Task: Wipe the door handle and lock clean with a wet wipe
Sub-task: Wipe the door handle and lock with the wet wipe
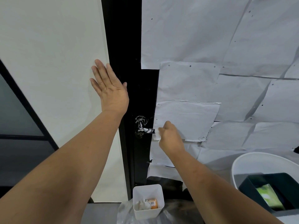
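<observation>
A black door handle (146, 130) sticks out to the right from the black door frame (129, 46), smeared with white foam. The round lock plate (141, 119) above it is smeared white too. My right hand (169, 136) is closed around a white wet wipe (157, 135) and presses it against the handle's right tip. My left hand (110, 88) lies flat, fingers spread, on the white wall beside the frame, holding nothing.
White paper sheets (210, 62) cover the door to the right. On the floor below stands a white bin (148, 201) with crumpled wipes and an orange pack. At lower right a round white table (252, 160) carries a dark box (273, 191) holding a green pack.
</observation>
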